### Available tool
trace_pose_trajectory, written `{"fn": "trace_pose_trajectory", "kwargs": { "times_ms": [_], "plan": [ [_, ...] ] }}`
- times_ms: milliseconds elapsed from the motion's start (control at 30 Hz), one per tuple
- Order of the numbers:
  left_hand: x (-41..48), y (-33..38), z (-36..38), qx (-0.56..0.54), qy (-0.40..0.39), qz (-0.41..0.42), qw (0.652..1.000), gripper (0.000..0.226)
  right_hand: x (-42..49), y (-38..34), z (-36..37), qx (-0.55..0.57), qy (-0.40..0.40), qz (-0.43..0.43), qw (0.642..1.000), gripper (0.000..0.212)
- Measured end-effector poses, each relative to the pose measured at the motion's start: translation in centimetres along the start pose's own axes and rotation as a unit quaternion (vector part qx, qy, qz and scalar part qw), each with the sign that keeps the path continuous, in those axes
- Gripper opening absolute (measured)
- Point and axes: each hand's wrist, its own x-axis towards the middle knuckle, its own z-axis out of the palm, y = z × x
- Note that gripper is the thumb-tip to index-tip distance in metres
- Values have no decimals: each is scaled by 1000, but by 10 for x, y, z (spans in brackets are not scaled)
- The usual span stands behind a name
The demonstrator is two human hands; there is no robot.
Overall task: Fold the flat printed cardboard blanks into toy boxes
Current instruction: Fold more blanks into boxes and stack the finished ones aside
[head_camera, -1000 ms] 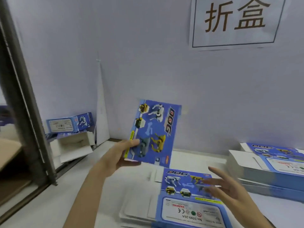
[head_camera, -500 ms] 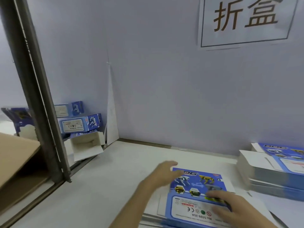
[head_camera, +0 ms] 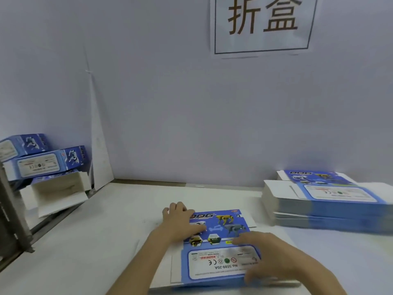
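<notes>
Evidently light, thin card: top blank (head_camera: 223, 228) gripped at 10 o'clock edge by left hand (head_camera: 178, 222) — right hand (head_camera: 268, 256) lay flat, ungripping — likely best lifted by edges.

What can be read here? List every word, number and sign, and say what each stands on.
"折盒": paper sign on the wall.
"DOG": top blank, printed upside down to the camera.
"WARNING!": white label panel of that blank.
"CE": same panel.
"No 5599-20A": same panel.
"DOG": stack of blanks at the right.
Folded boxes at the left: labels too blurred to read.
Remaining fine print on the blanks: too small to read.
</notes>
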Motion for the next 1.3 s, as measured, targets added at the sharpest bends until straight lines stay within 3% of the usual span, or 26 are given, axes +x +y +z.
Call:
{"fn": "trace_pose_trajectory", "kwargs": {
  "times_ms": [67,133,200,300,433,500,567,667,767,833,933,1033,1233,1300],
  "plan": [
    [-2,-3,-6,0,-6,-2,1000,72,0,6,-4,-17,11,12,1000,73],
    [-4,-6,-13,-2,-5,-4,1000,66,0,10,-6,-29,7,22,999,57],
    [-6,-10,-19,-39,12,-2,999,59,0,12,-6,-17,-2,13,1000,41],
    [-10,-12,-25,-110,28,-15,993,51,2,12,-4,-32,10,-4,999,38],
    [-15,-20,-37,-119,56,-50,990,46,-1,7,-9,-6,50,-37,998,26],
    [-19,-33,-48,-184,76,-80,977,46,-5,7,-16,22,106,-67,992,23],
    [-25,-46,-62,-309,92,-95,942,46,-8,6,-23,48,209,-96,972,28],
    [-36,-52,-81,-522,139,-66,839,50,-10,-8,-27,191,338,-60,920,49],
    [-47,-33,-94,-610,192,-21,768,45,-6,-31,-28,361,306,-22,880,58],
    [-53,-13,-98,-647,197,37,736,40,-3,-45,-32,422,308,-56,851,43],
    [-60,13,-102,-635,166,109,747,35,-5,-57,-49,472,387,-95,787,20],
    [-64,36,-102,-612,166,148,759,34,-14,-53,-63,490,425,-111,753,28],
    [-73,60,-102,-602,223,144,754,48,-14,-42,-62,460,389,-90,793,21],
    [-77,64,-100,-587,242,153,757,47,-13,-43,-62,456,394,-77,794,29]
  ]
}}
